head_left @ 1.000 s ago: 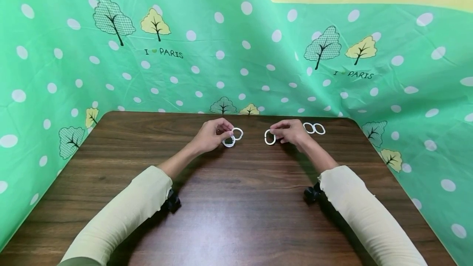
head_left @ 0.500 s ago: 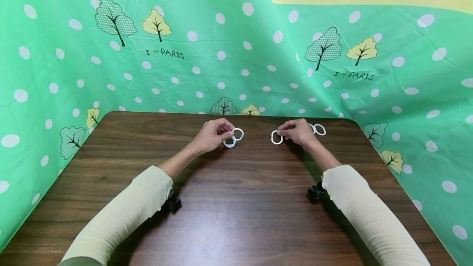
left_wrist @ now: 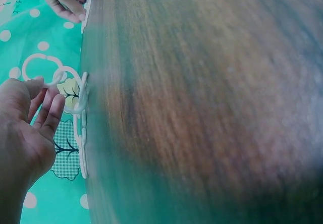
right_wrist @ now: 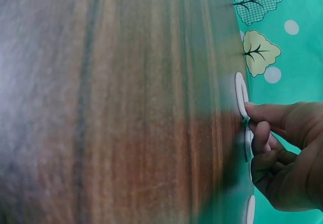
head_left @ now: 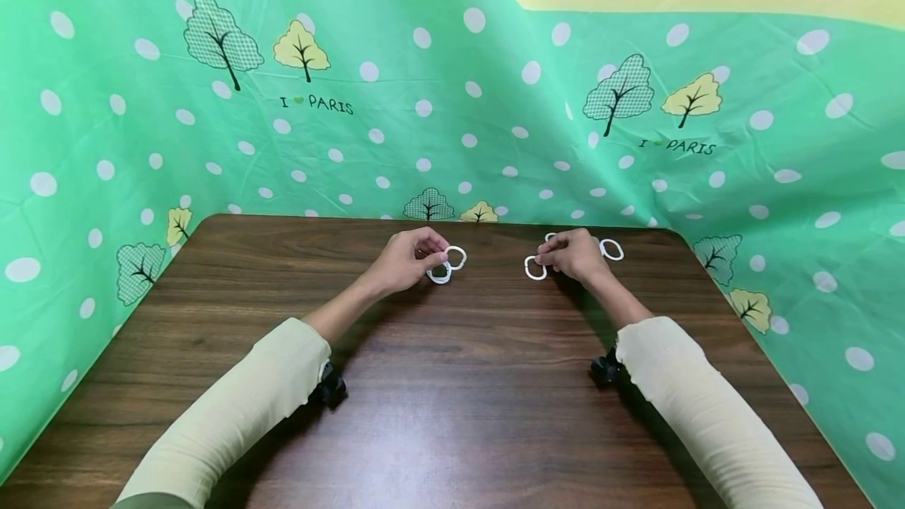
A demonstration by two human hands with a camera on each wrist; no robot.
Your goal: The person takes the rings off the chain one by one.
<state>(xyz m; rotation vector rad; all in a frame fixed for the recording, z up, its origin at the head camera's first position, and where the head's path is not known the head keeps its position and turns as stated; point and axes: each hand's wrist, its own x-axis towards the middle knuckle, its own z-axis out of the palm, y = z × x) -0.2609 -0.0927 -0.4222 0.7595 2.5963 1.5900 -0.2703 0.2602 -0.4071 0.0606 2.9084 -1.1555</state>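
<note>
My left hand (head_left: 404, 259) pinches a white plastic link ring (left_wrist: 43, 56) between thumb and fingers, at the far middle of the table. That ring has a small split and hooks through a second white ring (left_wrist: 75, 71); more linked rings (left_wrist: 84, 158) hang below at the tabletop in the left wrist view. To the right, my right hand (head_left: 576, 255) pinches another white link ring (head_left: 536, 279) low over the table. Past its fingertips shows the edge of a further ring (head_left: 550, 236), mostly hidden by the hand. In the right wrist view the thumb (right_wrist: 267, 114) lies against the pinched ring (right_wrist: 238, 90).
One more white ring (head_left: 613, 259) lies just right of my right hand, near the far right corner. The dark wooden table (head_left: 424, 383) ends at a green dotted cloth (head_left: 382, 100) hanging behind and at both sides. Black wrist cameras (head_left: 331, 386) hang beneath the sleeves.
My right hand has moved right with its ring and now covers one of the two rings lying there. A ring edge has appeared beyond its fingertips. The left hand stays still.
</note>
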